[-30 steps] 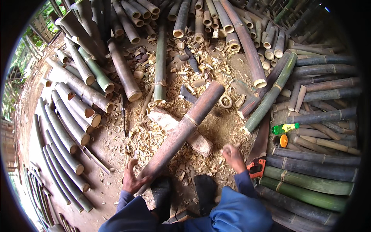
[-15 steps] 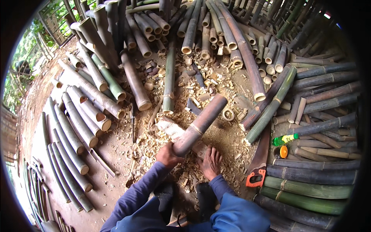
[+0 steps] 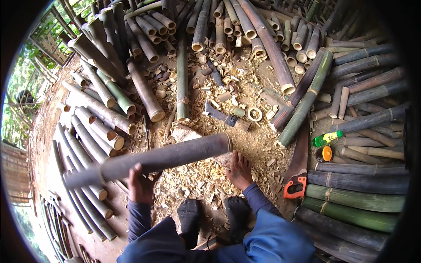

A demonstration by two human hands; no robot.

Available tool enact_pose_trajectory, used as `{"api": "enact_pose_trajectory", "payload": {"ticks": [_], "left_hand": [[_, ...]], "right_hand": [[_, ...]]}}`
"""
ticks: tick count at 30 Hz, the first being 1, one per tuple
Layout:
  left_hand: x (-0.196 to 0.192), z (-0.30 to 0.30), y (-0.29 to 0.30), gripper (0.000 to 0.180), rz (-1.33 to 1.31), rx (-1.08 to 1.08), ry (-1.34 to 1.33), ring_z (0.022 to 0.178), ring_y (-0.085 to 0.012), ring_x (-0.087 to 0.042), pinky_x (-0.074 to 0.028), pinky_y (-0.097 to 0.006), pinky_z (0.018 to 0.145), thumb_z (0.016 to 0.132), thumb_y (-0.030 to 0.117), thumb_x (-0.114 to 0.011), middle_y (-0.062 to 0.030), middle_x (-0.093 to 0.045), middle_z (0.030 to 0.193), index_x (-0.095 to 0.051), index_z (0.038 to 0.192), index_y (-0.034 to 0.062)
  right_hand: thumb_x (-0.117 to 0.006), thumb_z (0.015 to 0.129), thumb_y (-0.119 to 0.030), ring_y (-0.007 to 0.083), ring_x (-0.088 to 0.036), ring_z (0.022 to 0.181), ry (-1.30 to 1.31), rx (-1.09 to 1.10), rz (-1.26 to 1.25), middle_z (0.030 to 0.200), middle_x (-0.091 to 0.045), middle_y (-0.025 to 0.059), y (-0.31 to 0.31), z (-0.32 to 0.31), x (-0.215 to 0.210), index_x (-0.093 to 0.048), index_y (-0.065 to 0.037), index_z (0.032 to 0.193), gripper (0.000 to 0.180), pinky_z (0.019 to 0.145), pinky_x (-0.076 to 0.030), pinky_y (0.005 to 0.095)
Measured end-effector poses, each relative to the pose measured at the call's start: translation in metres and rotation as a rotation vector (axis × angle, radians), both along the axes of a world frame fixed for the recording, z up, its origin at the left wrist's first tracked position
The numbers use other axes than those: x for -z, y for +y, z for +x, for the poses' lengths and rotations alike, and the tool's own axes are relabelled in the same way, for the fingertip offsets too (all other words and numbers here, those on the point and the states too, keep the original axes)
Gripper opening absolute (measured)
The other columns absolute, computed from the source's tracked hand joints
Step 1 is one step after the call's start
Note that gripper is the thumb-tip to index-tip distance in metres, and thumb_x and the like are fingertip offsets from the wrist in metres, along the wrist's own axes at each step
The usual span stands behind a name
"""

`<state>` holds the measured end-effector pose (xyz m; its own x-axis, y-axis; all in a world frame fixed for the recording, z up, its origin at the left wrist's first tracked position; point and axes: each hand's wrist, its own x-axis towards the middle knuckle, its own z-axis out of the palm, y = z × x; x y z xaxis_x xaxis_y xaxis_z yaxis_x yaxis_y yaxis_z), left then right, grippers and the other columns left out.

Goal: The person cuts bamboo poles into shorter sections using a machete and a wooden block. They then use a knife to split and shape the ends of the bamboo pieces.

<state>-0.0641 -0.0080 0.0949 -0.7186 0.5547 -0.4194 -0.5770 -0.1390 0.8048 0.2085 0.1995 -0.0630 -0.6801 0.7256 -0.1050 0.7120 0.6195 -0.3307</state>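
Observation:
My left hand (image 3: 141, 186) grips a dark bamboo section (image 3: 175, 154) from below, left of its middle. The section lies nearly level, its left end blurred by motion. Its pale-rimmed right end is close above my right hand (image 3: 240, 170). That hand rests at the near end of a rough wooden block (image 3: 186, 132), fingers extended and apart from the bamboo section. The bamboo hides the block's middle. Beyond the block, a curved-bladed machete (image 3: 215, 111) with a dark-wrapped handle lies on shavings, left of a cut bamboo ring (image 3: 255, 114).
Cut bamboo poles (image 3: 94, 131) lie at the left, with more piled at the back and right. An orange-handled saw (image 3: 294, 187) lies right of my feet. Nearby are a green bottle (image 3: 326, 138) and an orange-capped container (image 3: 327, 153). Shavings (image 3: 197, 184) cover the ground.
The bamboo section has swung from a steep slant to nearly level and shifted left with my left hand. My right hand stays by the block. The machete is now less covered.

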Motion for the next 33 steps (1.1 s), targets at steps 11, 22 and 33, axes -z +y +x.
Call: {"api": "enact_pose_trajectory", "payload": {"ticks": [11,22,33], "left_hand": [[0.080,0.077,-0.050,0.042,-0.238,0.449,-0.105,0.096,-0.0215,-0.068,-0.056,-0.040,0.088,0.083,0.026,-0.086,-0.0081,-0.068,0.103,-0.067,0.112,0.0015],[0.110,0.038,-0.045,0.094,-1.096,0.595,1.393,0.107,-0.0404,-0.057,-0.048,-0.051,0.093,0.056,0.046,-0.091,-0.0203,-0.058,0.113,-0.051,0.128,0.0019],[0.115,-0.025,-0.080,0.095,-0.652,0.839,0.994,0.124,-0.0333,-0.056,-0.048,-0.047,0.101,0.070,0.027,-0.085,-0.0195,-0.055,0.138,-0.041,0.151,0.0030]], "right_hand": [[-0.072,0.088,-0.035,0.0413,-0.045,0.131,-0.103,0.036,-0.087,0.141,-0.043,0.0211,-0.010,-0.022,-0.023,-0.026,0.003,0.155,0.091,0.109,-0.036,0.0627],[-0.071,0.087,-0.034,0.0391,-0.053,0.124,0.235,0.176,-0.150,0.137,-0.052,0.0191,-0.042,0.031,-0.043,-0.050,-0.002,0.143,0.067,0.105,-0.042,0.0516],[-0.055,0.098,-0.032,0.0326,-0.066,0.075,0.282,0.875,-0.051,0.087,-0.066,0.0149,-0.110,0.301,-0.010,-0.057,-0.006,0.102,0.026,0.069,-0.052,0.0472]]}}
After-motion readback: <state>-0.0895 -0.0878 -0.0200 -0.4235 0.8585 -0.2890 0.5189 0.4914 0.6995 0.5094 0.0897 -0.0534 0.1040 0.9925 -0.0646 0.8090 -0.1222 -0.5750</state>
